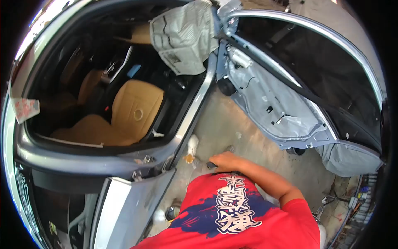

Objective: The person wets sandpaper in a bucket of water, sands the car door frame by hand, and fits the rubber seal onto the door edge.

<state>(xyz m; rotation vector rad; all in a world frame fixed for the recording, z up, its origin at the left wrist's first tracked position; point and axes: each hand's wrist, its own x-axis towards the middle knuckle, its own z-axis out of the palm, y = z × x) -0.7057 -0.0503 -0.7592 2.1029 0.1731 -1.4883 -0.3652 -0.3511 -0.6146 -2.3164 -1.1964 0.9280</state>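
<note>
My right hand (226,160) is closed in front of my red shirt, around a black handle-like object (212,165) whose end shows beside the fingers. The rest of that object is hidden, so its kind cannot be made out. My left hand is out of view. Ahead on the right is an open car door (269,99) with its trim off, baring a grey liner and loose wires. To the left, the door opening shows a tan seat (139,108). Grey cloth-like covering (184,37) hangs over the dashboard side.
Another door (128,207) stands open at the lower left. On the concrete floor (219,120) is a small white and orange shape (191,150), possibly a cat. Tools and cables (348,199) lie at the right. Paper (27,108) is stuck at the far left.
</note>
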